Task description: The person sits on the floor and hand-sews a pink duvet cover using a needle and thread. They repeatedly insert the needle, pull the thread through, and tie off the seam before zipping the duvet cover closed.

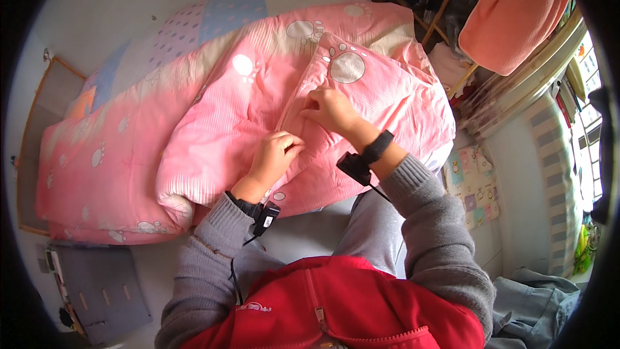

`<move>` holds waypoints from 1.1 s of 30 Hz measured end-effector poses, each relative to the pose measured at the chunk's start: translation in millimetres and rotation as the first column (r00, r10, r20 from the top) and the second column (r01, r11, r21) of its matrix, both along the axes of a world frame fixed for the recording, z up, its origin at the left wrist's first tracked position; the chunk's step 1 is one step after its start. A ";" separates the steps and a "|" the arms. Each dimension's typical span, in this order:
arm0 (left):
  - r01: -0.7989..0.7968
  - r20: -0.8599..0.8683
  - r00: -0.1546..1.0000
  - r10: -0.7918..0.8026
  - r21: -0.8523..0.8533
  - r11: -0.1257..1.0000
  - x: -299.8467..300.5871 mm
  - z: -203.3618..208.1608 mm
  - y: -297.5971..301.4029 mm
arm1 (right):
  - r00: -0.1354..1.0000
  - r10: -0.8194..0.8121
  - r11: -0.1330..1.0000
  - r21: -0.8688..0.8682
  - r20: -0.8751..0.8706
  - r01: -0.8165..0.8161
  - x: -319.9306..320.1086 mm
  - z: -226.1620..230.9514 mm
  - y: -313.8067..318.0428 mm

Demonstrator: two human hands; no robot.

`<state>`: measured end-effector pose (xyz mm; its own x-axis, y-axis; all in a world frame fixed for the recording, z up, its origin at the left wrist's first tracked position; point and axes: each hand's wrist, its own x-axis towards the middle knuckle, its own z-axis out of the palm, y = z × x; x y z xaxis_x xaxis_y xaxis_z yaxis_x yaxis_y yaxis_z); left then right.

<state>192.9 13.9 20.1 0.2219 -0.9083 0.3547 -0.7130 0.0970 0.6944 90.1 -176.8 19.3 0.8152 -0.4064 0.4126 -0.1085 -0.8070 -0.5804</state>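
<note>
A pink duvet (213, 116) with white and grey paw prints lies heaped across the bed. My left hand (271, 158) is closed in a pinch at a seam-like edge of its cover, on the side nearer me. Farther up and to the right along the same edge, my right hand (330, 111) is also closed, its fingertips bent down onto the cloth. The fabric right under the fingertips is partly hidden by both hands. A flap of the cover with a large grey paw print (347, 67) spreads beyond my right hand.
Behind the duvet lies a patchwork sheet (232, 10) in blue and dotted panels. A peach towel (516, 16) hangs on a wooden rack at the far right, beside a curtain (516, 94). Grey-blue clothing (536, 304) lies at the lower right; a grey panel (106, 294) stands lower left.
</note>
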 end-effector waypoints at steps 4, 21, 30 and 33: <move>0.051 0.009 0.999 -0.050 -0.086 0.995 2.5 -8.9 3.7 | 0.924 -0.151 0.935 -0.252 0.351 0.248 -9.6 26.0 -80.4; 0.336 0.258 0.926 -0.276 -0.231 0.913 -18.7 -23.9 21.1 | 0.995 -0.097 0.983 0.157 0.025 0.091 -71.9 12.9 -74.4; 0.494 0.327 0.847 -0.419 -0.191 0.848 -17.6 -30.5 23.0 | 0.882 -0.423 0.821 0.499 0.208 0.276 -197.5 -1.7 -65.8; 0.513 0.405 0.804 -0.436 -0.102 0.852 -21.8 -31.0 23.6 | 0.896 -0.387 0.767 0.615 0.216 0.183 -228.5 -5.5 -60.3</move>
